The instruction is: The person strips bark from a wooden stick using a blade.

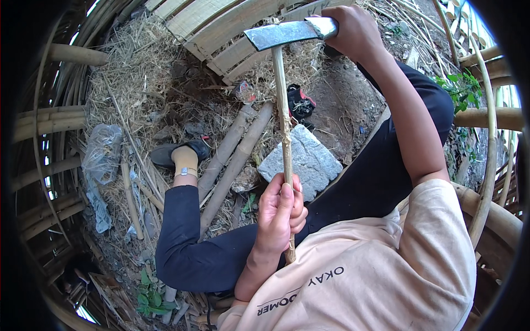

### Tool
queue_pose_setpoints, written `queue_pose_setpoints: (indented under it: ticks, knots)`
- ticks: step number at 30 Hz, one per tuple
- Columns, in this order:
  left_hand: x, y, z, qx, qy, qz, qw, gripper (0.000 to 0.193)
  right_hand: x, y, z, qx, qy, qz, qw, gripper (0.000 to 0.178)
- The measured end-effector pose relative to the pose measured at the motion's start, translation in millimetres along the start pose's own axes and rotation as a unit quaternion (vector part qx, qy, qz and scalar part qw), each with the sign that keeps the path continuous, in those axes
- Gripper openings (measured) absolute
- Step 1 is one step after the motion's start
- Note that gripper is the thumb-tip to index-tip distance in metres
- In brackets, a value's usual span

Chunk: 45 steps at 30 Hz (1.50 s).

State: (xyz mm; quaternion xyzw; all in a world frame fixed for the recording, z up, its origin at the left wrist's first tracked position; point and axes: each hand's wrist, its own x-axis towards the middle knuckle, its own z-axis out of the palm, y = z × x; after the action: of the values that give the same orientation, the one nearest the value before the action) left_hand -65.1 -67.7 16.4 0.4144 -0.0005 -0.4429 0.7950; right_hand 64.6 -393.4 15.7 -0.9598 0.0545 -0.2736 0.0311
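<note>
My left hand (276,215) is closed around the lower part of a thin, peeled wooden stick (282,94), which stands nearly upright in the view with its lower end by my shirt. My right hand (356,33) is at the top, gripping a short, broad-bladed chopping knife (284,35) at its right end. Its grey metal blade lies crosswise over the stick's upper end. Whether the stick continues behind the blade is hidden. A pale roughened patch shows around the stick's middle. Below and behind the stick sits a grey stone block (312,157).
Two thick poles (237,149) lie on straw-strewn ground between my legs. A slatted wooden panel (221,27) stands at the far side. A clear plastic bag (103,151) lies at left, and a black-and-red object (301,103) lies beyond the stone. Bamboo rails (488,118) close in both sides.
</note>
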Motion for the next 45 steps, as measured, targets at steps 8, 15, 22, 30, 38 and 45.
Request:
queue_pose_setpoints:
  ticks: [8,15,22,30,38,45]
  knots:
    - [-7,6,7,0.005,-0.004,0.004,1.0,0.02,10,-1,-13,0.025,0.045,0.011,0.999,0.015]
    - [-5,4,7,0.02,0.015,0.009,1.0,0.019,13,-5,-13,0.031,0.054,0.008,0.998,0.016]
    - [4,6,-9,-0.033,0.012,-0.032,0.999,0.018,7,3,-9,0.059,-0.098,-0.044,0.992,0.022]
    - [2,9,-5,-0.045,-0.025,-0.048,0.998,0.021,2,14,-33,0.173,-0.2,-0.025,0.964,0.031]
    - [0,4,-2,-0.054,-0.042,-0.032,0.997,0.02,-1,15,-17,0.123,-0.171,-0.002,0.978,0.032]
    - [3,1,-2,-0.005,0.012,-0.028,1.0,0.02,2,12,-6,0.065,-0.199,-0.015,0.978,0.03]
